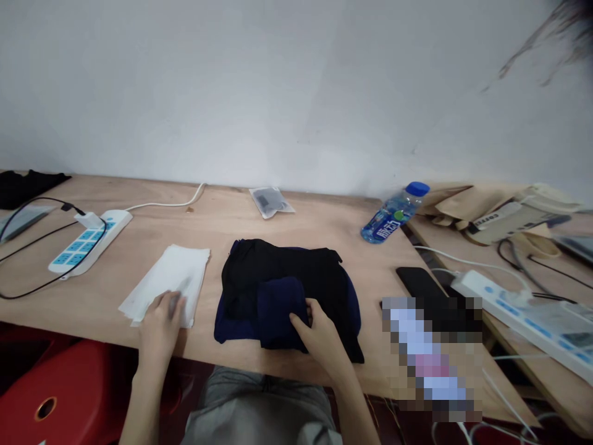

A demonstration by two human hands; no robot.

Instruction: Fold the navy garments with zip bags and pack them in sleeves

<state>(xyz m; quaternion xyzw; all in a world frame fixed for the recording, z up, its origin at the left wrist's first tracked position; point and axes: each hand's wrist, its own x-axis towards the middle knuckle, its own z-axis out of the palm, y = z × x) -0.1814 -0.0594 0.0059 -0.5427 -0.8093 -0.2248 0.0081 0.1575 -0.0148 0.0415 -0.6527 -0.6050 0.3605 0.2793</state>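
Observation:
My left hand (162, 315) reaches over the near edge of a stack of thin white sheets or bags (178, 269). Its fingers are bent, and a grey smear by the fingertips hides whether they grip anything. In front of me lies a pile of dark clothing, with a black garment (296, 262) on top of navy cloth (354, 303). A small folded navy cloth (280, 309) rests on the black one. My right hand (319, 327) is closed on the right side of this folded piece, thumb on top and fingers partly hidden.
Left are a white power strip (90, 244) with cables and a red stool (65, 395). A clear packet (271, 202) lies at the back. On the right are a blue-capped bottle (393, 213), a black phone-like slab (417, 284), a blurred-out object (426, 358) and another power strip (523, 318).

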